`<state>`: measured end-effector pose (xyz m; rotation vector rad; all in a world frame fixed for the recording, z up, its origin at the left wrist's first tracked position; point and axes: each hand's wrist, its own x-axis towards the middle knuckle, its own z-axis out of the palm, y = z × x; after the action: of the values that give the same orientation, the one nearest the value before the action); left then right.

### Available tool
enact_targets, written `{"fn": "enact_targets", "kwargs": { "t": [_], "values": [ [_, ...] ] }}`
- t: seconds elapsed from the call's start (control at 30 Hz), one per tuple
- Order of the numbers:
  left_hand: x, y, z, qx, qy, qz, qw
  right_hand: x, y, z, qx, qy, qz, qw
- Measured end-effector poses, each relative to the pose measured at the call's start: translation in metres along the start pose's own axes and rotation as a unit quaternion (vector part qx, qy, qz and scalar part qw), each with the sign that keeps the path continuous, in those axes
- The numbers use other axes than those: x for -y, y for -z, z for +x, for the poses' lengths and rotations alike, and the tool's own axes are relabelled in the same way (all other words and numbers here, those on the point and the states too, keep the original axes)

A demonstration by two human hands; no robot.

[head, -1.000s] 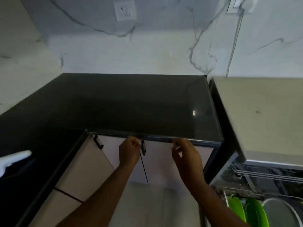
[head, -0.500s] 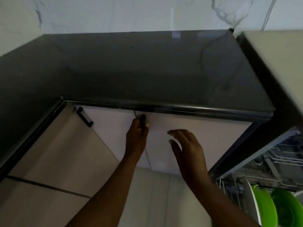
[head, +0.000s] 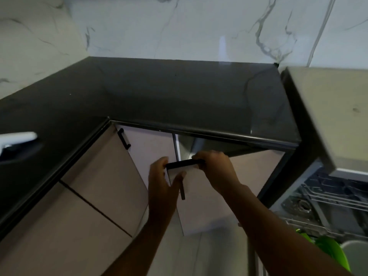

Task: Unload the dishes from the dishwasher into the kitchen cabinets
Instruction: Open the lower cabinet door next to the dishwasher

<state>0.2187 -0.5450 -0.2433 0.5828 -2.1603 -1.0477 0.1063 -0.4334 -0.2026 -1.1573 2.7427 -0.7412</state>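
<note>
1. Cabinet door (head: 201, 202) at centre frame, swung partway open toward the camera — hinged on its right side, free edge at left, top edge running left-right. Its black bar handle (head: 182, 189) runs top-to-bottom near the free edge.
2. Dark gap above the door's top edge shows the cabinet interior; contents can't be made out.
3. Left hand (head: 162, 188) comes up from bottom centre, fingers wrapped round the door's free edge, thumb on the front face beside the handle — clamped on the door.
4. Right hand (head: 214, 168) reaches in from lower right, fingers curled over the door's top edge, gripping it.
5. Neighbouring door (head: 147, 148) to the left is closed, with a black handle (head: 123, 139) at its upper left.
6. Dark countertop (head: 179, 92) spans mid frame, marble wall (head: 179, 26) behind it.
7. Dishwasher (head: 326, 204) at right edge, cut off — wire rack visible, green plate (head: 334, 251) and a pale dish (head: 356, 255) at lower right, both partly out of frame.
8. White object (head: 18, 137) at left edge, cut off, unidentifiable.
</note>
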Motion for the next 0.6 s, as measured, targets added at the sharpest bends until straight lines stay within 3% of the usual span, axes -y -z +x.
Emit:
{"fn": "enact_targets", "kwargs": {
  "t": [0.1, 0.27, 0.4, 0.6],
  "values": [
    [-0.008, 0.008, -0.001, 0.090, -0.074, 0.097, 0.988, 0.004, 0.009, -0.007, 0.033, -0.010, -0.041, 0.999],
    [-0.026, 0.024, -0.040, 0.142, -0.112, 0.109, 0.978, 0.001, 0.028, -0.048, 0.076, -0.017, -0.007, 0.997],
    [-0.061, 0.026, -0.076, 0.212, 0.067, 0.002, 0.975, -0.013, 0.031, -0.104, 0.052, -0.023, 0.024, 0.998],
    [-0.114, -0.006, -0.143, 0.207, 0.132, 0.003, 0.969, -0.041, 0.046, -0.181, 0.017, -0.037, 0.019, 0.999]
  ]
}}
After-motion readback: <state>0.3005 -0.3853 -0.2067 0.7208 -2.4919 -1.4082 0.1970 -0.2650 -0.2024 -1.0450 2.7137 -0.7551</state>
